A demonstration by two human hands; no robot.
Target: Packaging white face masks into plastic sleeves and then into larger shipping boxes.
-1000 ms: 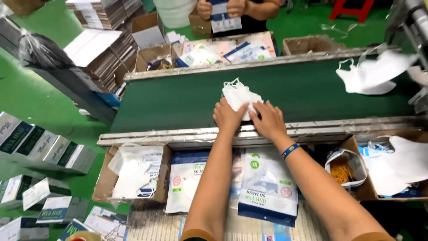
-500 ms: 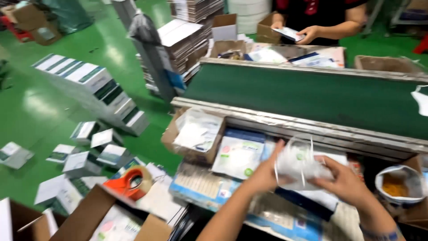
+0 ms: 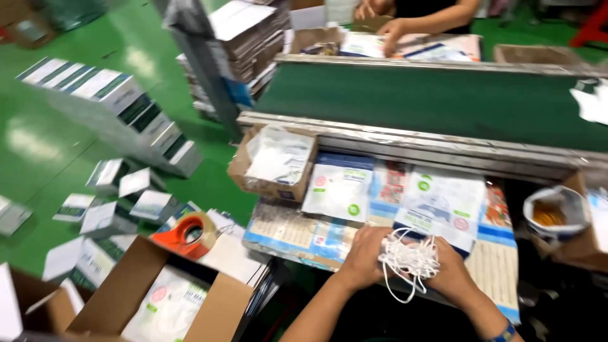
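Note:
My left hand and my right hand are pressed together low in the head view, both closed on a bundle of white face masks with loose ear loops hanging out. They hover over flat printed pouches laid on the work surface below the green conveyor belt. A small cardboard box of white masks sits to the upper left of my hands.
An open carton with a filled pouch and an orange tape dispenser lie at lower left. Several small white-green boxes litter the green floor. Another person's hands work across the belt. A bag-lined box stands at right.
My hands left the belt with the masks and came down over the pouches. The masks are now bunched tighter between both hands, and my view has swung left toward the floor.

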